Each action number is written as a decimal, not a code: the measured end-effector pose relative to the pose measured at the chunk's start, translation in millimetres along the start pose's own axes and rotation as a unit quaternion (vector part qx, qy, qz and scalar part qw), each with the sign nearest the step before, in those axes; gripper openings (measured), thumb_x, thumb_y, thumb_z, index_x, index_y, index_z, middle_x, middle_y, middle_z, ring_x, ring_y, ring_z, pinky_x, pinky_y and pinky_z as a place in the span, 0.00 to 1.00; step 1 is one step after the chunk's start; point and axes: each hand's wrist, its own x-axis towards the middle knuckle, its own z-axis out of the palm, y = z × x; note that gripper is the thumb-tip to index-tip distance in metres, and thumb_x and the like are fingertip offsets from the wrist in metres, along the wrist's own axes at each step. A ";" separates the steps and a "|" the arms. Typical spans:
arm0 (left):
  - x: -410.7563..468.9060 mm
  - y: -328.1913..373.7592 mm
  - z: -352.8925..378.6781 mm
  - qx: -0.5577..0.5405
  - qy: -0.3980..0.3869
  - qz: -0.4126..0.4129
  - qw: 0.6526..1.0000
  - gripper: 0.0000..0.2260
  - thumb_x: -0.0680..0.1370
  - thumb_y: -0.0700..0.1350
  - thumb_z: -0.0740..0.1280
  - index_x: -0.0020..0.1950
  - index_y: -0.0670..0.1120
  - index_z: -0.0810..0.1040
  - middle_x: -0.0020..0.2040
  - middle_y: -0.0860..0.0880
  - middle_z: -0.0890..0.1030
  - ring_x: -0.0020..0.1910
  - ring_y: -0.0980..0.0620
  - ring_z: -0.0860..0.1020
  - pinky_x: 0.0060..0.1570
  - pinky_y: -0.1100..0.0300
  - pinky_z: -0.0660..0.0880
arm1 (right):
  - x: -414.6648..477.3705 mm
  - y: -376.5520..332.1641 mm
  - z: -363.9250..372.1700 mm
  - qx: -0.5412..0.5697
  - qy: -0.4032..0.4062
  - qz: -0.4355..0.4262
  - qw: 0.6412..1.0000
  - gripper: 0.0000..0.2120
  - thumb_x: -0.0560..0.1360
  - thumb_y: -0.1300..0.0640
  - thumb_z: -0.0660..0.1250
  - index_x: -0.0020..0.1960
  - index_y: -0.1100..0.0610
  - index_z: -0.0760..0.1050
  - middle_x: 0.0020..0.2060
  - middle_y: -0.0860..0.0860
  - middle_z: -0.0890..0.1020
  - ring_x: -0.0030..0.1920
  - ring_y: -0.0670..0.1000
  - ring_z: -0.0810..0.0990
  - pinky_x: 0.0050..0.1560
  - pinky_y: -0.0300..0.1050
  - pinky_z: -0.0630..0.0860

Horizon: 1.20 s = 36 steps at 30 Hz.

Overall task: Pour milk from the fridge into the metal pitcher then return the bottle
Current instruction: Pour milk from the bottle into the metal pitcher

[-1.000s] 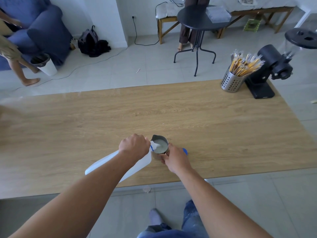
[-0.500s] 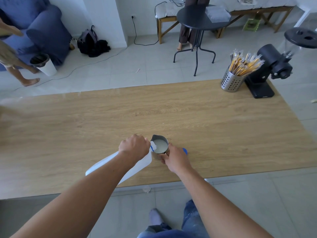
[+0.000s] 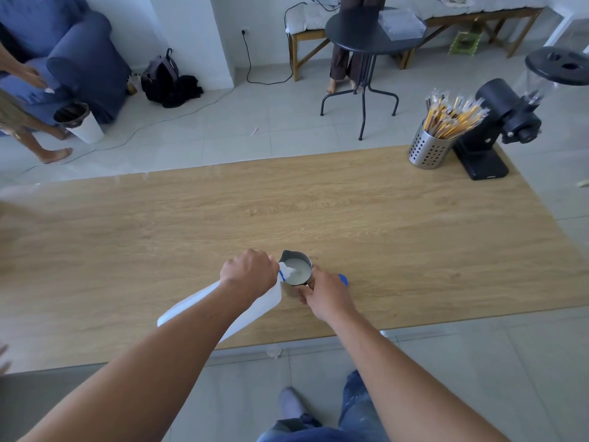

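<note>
A small metal pitcher (image 3: 302, 283) stands near the front edge of the wooden table (image 3: 318, 212), with white milk showing inside. My left hand (image 3: 248, 272) grips a white plastic milk bottle (image 3: 255, 309), tilted so its blue-ringed neck rests over the pitcher's left rim and milk runs in. My right hand (image 3: 325, 293) holds the pitcher by its near right side. A blue bottle cap (image 3: 343, 279) lies on the table just behind my right hand.
A perforated steel cup of wrapped straws (image 3: 430, 148) and a black coffee grinder (image 3: 497, 129) stand at the table's far right corner. Beyond the table are a round black side table (image 3: 366, 36), a blue armchair (image 3: 79, 59) and another person's legs (image 3: 41, 145).
The milk level in the pitcher has risen slightly. Both hands and the bottle stay nearly where they were. The person at far left has shifted.
</note>
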 end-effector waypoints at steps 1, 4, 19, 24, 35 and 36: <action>0.0 -0.2 0.1 0.003 0.000 0.001 1.000 0.14 0.89 0.43 0.54 0.46 0.46 0.73 0.52 0.45 0.79 0.54 0.40 0.83 0.57 0.47 0.81 | -0.2 -0.3 -0.4 -0.001 0.000 0.001 1.000 0.15 0.83 0.46 0.73 0.67 0.50 0.79 0.40 0.47 0.89 0.44 0.50 0.87 0.49 0.55 0.86; 0.6 0.0 0.4 0.007 0.003 -0.003 1.000 0.14 0.89 0.43 0.55 0.45 0.46 0.72 0.52 0.45 0.79 0.55 0.41 0.83 0.56 0.48 0.80 | 0.0 -1.0 -1.4 0.001 -0.001 -0.001 1.000 0.14 0.83 0.47 0.74 0.65 0.51 0.79 0.40 0.46 0.89 0.44 0.50 0.87 0.48 0.53 0.85; 5.8 1.1 1.2 -0.027 0.012 -0.033 0.999 0.15 0.89 0.49 0.53 0.49 0.47 0.75 0.41 0.50 0.72 0.46 0.43 0.77 0.47 0.54 0.71 | -0.4 0.5 -1.0 0.015 -0.004 -0.006 1.000 0.11 0.84 0.50 0.72 0.65 0.51 0.79 0.41 0.48 0.89 0.44 0.52 0.88 0.47 0.53 0.84; 4.0 0.8 -1.1 -0.009 0.007 -0.016 1.000 0.16 0.90 0.47 0.54 0.54 0.45 0.80 0.50 0.46 0.78 0.48 0.43 0.78 0.49 0.52 0.74 | 0.5 1.5 -0.1 0.009 -0.002 -0.008 1.000 0.12 0.84 0.49 0.73 0.65 0.51 0.79 0.41 0.48 0.89 0.44 0.51 0.88 0.48 0.56 0.86; 3.4 0.9 -0.9 0.041 0.005 0.000 0.999 0.16 0.90 0.44 0.55 0.61 0.43 0.82 0.54 0.45 0.80 0.58 0.41 0.83 0.57 0.49 0.80 | 3.1 3.2 2.0 0.008 0.000 -0.006 1.000 0.14 0.84 0.49 0.73 0.67 0.50 0.79 0.42 0.47 0.88 0.43 0.51 0.87 0.48 0.54 0.85; 3.4 1.0 -0.9 0.047 0.005 0.002 0.999 0.16 0.90 0.44 0.55 0.62 0.43 0.82 0.56 0.45 0.81 0.58 0.41 0.83 0.58 0.48 0.80 | 3.1 3.0 2.0 0.006 -0.001 -0.004 1.000 0.14 0.84 0.49 0.73 0.67 0.50 0.79 0.42 0.47 0.88 0.43 0.50 0.87 0.48 0.54 0.85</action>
